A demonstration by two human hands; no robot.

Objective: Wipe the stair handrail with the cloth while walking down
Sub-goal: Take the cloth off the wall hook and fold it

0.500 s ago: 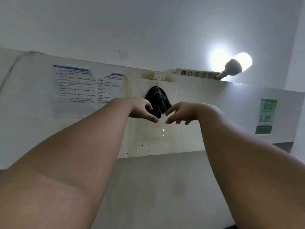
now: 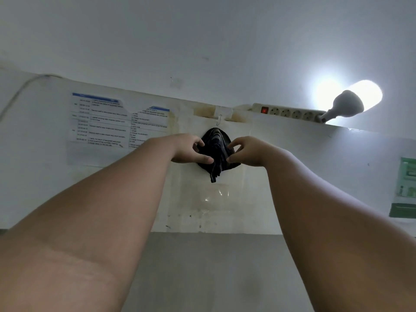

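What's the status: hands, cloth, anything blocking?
Left hand and right hand both pinching the cloth. Cloth hanging from wall hook, not yet off. No handrail in view; nothing blocking.

bare wall (image 2: 304, 176) flanks the cloth (image 2: 216, 152); hook (image 2: 219, 120) above.

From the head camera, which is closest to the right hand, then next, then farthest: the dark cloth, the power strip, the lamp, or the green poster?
Measured from the right hand:
1. Dark cloth: touching its fingers, hanging from the hook.
2. Power strip: up and to the right, on the ledge.
3. Lamp: farther right, plugged into the strip's end.
4. Green poster: far right edge of the wall.
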